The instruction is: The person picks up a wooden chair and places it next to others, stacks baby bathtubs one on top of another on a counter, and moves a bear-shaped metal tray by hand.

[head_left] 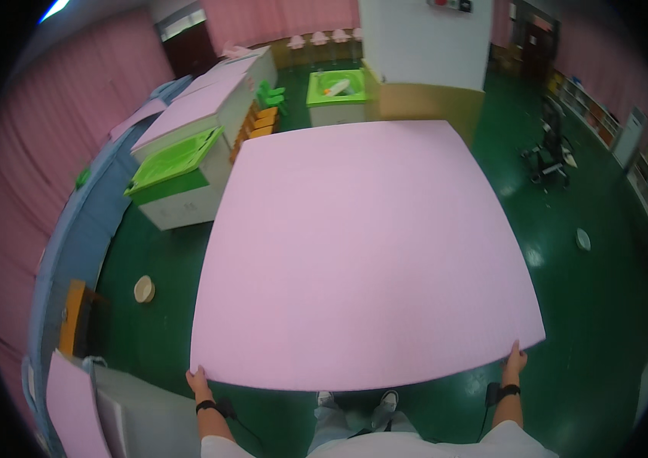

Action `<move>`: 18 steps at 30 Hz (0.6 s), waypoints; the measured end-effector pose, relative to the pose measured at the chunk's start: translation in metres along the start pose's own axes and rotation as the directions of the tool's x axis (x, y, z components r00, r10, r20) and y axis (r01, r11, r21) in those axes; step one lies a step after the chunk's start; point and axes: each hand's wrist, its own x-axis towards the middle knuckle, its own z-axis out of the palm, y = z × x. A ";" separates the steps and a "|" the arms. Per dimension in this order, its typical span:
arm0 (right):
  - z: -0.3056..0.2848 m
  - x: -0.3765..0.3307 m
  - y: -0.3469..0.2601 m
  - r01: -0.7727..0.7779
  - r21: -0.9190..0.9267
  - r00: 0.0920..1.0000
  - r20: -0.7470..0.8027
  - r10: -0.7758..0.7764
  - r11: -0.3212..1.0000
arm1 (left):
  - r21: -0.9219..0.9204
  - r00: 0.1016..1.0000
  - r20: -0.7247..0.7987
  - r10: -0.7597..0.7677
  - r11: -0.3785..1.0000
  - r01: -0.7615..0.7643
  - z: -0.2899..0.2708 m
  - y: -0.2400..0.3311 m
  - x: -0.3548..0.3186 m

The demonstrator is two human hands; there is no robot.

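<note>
A large flat pink mat [370, 252] spreads out in front of me above the green floor. My left hand [197, 379] grips its near left corner, with the thumb on top and the other fingers partly hidden beneath. At the near right edge, just in from the corner, my right hand [516, 359] is closed on the same mat. The sheet stays nearly flat, and its far edge reaches toward a tan-panelled white pillar. Whether that far edge rests on anything cannot be made out.
Left of the mat stands a green-topped tub [175, 164], with orange chairs [265, 122] behind it. Another green tub [337, 88] is beyond. Beige basin [145, 289] and pale basin [583, 240] lie on the floor. A black office chair [551, 145] stands right; a pink-topped unit [80, 404] is near left.
</note>
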 end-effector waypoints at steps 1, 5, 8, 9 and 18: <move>-0.004 0.010 0.008 0.028 -0.007 1.000 -0.007 -0.028 1.000 | -0.010 0.999 0.037 -0.010 1.000 0.010 -0.001 -0.009 -0.001; -0.022 0.026 0.007 0.217 -0.114 0.949 -0.210 -0.237 0.969 | -0.135 0.937 0.181 -0.299 0.936 0.325 0.062 0.023 -0.039; -0.011 -0.009 -0.012 0.207 -0.239 0.924 -0.272 -0.270 0.949 | -0.090 0.901 0.266 -0.341 0.922 0.376 0.062 0.037 -0.044; 0.002 -0.013 -0.004 0.208 -0.356 0.883 -0.333 -0.332 0.911 | -0.037 0.893 0.286 -0.347 0.927 0.373 0.045 0.030 -0.032; 0.148 -0.200 0.071 0.502 0.082 0.863 0.009 -0.505 0.861 | -0.071 0.634 0.706 -0.316 0.859 0.508 -0.016 0.015 -0.018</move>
